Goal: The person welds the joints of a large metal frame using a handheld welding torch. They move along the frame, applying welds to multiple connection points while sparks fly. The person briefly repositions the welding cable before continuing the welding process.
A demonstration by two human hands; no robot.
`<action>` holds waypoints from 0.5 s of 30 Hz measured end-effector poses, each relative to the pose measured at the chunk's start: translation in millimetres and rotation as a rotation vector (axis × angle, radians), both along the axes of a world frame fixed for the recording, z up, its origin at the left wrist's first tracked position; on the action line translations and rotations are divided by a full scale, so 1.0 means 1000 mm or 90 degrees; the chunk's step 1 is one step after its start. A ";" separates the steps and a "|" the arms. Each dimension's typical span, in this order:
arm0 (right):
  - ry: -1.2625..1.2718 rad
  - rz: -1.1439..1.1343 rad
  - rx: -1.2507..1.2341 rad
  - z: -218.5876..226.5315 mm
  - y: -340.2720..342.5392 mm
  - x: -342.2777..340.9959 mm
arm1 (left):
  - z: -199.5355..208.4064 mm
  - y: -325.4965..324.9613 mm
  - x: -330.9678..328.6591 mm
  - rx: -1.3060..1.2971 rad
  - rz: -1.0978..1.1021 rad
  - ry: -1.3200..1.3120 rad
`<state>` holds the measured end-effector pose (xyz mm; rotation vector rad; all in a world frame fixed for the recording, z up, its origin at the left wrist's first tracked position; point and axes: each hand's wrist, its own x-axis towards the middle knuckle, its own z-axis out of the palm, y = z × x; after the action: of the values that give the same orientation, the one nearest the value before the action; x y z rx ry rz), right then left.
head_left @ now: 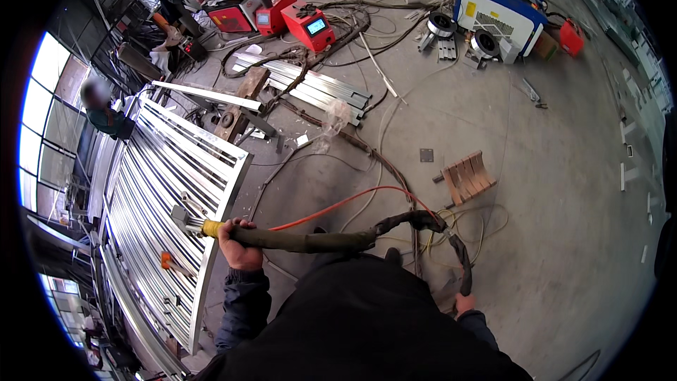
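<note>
My left hand [242, 245] is closed around a thick cable in an olive fabric sleeve [310, 240], just behind its yellow-wrapped end [210, 228]. Past the yellow wrap, a grey metal fitting [185, 219] lies over the edge of a frame of parallel silvery bars [176, 130]. To the right, the cable runs across the front of my body into a dark wrapped, bent stretch. My right hand [464, 303] is closed on that dark stretch, low at the right. A thin orange hose [338, 204] arches above the sleeve.
An orange-handled tool [167, 260] rests on the bars. A brown slatted block [468, 178] lies on the floor near tangled yellow cords. Cables cross the floor toward red machines [307, 26]. A blue-and-white machine [497, 14] stands behind wire spools [485, 42]. Another person [106, 116] stands beyond the bars.
</note>
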<state>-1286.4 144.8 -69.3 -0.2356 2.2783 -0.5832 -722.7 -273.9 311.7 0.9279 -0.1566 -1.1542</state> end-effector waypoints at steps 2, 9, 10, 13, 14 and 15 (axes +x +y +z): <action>-0.012 0.027 0.045 0.026 -0.013 0.011 | -0.004 0.005 0.006 0.016 0.001 0.014; 0.030 0.042 0.062 0.042 -0.011 0.022 | -0.012 0.003 0.002 0.056 0.022 0.070; 0.017 0.022 0.041 0.038 -0.007 0.021 | -0.013 0.003 0.002 0.063 0.026 0.071; 0.007 0.012 0.015 0.026 0.003 0.013 | -0.012 -0.001 -0.008 0.069 0.042 0.088; 0.009 0.018 0.012 0.024 0.004 0.010 | -0.012 -0.002 -0.010 0.067 0.035 0.085; 0.016 0.009 0.002 0.022 0.005 0.008 | -0.012 -0.003 -0.013 0.066 0.029 0.083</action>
<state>-1278.4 149.7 -47.0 -0.2592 2.2995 -0.5727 -735.4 -276.9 299.3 0.9397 0.0307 -1.1860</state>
